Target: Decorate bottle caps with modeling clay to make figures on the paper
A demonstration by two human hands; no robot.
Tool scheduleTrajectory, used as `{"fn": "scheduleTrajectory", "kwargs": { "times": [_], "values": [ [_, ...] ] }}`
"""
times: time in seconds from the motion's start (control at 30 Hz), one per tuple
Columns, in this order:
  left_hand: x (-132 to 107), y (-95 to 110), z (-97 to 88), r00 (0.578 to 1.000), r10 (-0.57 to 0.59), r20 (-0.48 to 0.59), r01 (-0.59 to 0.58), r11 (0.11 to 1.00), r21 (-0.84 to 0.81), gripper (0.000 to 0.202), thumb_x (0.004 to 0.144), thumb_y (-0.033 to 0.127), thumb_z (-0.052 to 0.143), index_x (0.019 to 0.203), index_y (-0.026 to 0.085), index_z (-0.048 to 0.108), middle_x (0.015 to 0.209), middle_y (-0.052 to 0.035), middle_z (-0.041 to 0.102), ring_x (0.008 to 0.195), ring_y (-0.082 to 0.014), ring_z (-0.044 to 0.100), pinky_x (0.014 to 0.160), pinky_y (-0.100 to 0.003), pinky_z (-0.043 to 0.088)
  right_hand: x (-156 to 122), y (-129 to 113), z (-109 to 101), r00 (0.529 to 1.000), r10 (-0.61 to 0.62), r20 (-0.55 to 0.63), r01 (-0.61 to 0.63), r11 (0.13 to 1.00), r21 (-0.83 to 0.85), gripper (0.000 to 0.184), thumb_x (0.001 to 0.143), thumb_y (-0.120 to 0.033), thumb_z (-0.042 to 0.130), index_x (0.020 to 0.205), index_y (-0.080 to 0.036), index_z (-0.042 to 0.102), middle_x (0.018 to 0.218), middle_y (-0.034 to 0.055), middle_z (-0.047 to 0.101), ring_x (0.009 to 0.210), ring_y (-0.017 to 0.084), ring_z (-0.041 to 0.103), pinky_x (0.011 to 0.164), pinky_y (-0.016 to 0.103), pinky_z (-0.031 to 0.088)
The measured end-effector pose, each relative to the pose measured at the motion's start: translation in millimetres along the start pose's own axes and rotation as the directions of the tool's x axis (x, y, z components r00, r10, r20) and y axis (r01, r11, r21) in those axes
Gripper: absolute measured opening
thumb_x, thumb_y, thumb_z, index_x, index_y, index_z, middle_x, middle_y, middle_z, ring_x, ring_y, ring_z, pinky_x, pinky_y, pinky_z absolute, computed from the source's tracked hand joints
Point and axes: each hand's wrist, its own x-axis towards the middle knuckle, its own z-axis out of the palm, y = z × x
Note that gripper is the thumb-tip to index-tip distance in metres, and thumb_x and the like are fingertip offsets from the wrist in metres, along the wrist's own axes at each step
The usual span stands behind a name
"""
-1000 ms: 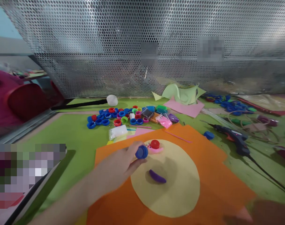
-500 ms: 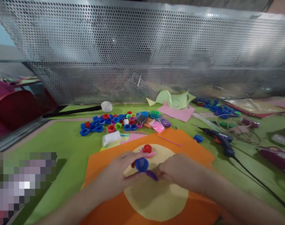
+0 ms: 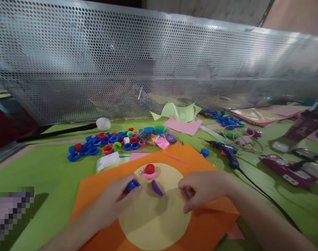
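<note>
Left fingers (image 3: 135, 191) grip blue cap (image 3: 133, 185), right fingers (image 3: 188, 206) loosely parted!
I've purple crescent (image 3: 157, 188) between, caps (image 3: 105, 140) far, glue gun (image 3: 228, 152) right, table (image 3: 30, 174) past left edge of orange paper (image 3: 96, 179).

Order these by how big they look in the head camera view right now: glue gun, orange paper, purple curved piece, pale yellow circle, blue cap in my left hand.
1. Orange paper
2. Pale yellow circle
3. Glue gun
Unranked, smallest: purple curved piece and blue cap; the left hand partly covers the cap.
</note>
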Motion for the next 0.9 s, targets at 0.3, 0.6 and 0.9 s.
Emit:
{"fn": "scheduleTrajectory", "kwargs": {
  "times": [0.3,0.6,0.9],
  "values": [
    [11,-19,-6.0,0.977,-0.145,-0.158,0.096,0.954,-0.284,0.03,0.082,0.046,0.041,0.082,0.02,0.056,0.067,0.0007,0.056,0.065,-0.0166,0.055,0.057,-0.024,0.044,43,-53,34,0.877,0.0,-0.48,-0.152,0.949,-0.277,0.051,0.078,-0.062,0.044,0.094,-0.015,0.057,0.085,0.0097,0.065,0.074,0.027,0.062,0.058,0.032,0.042],
    [7,-7,-7.3,0.961,-0.119,-0.251,0.037,0.95,-0.31,0.03,0.077,0.041,0.051,0.093,0.018,0.061,0.08,-0.0034,0.061,0.06,-0.0148,0.052,0.052,-0.024,0.044,60,-63,43,0.871,-0.117,-0.478,-0.104,0.906,-0.41,0.031,0.088,-0.035,0.038,0.092,-0.014,0.06,0.081,0.0105,0.068,0.067,0.024,0.064,0.05,0.029,0.04],
    [0,-11,0.5,0.974,-0.084,-0.211,-0.014,0.905,-0.425,0.032,0.085,0.045,0.042,0.094,0.021,0.061,0.073,-0.0004,0.058,0.066,-0.015,0.053,0.062,-0.024,0.046,36,-52,25,0.915,-0.173,-0.365,-0.027,0.875,-0.483,0.032,0.09,-0.039,0.04,0.08,-0.019,0.063,0.077,0.0045,0.068,0.071,0.02,0.063,0.052,0.026,0.036]
  ]
}}
